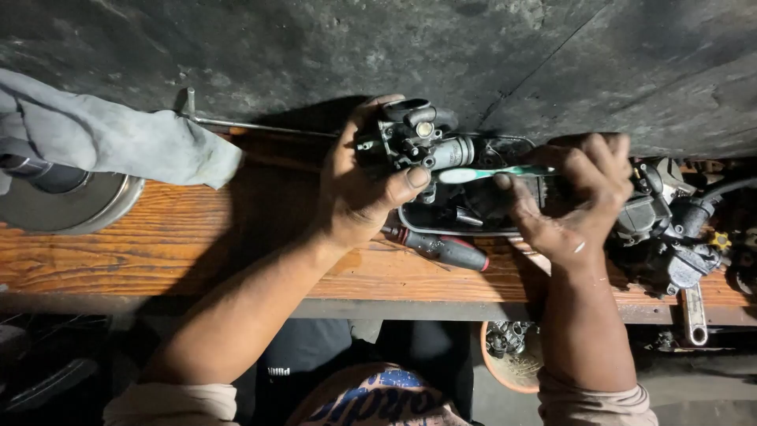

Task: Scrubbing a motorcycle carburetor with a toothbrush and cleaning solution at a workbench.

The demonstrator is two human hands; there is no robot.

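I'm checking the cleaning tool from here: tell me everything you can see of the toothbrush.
The toothbrush looks like plastic, with a white and green handle. It lies nearly level across the view, its head pointing left, against the side of the grey metal carburetor. The right hand pinches the handle's rear end, which its fingers hide. The left hand grips the carburetor, its thumb just below the brush head. The bristles cannot be made out. It hangs above a dark tray on the wooden bench.
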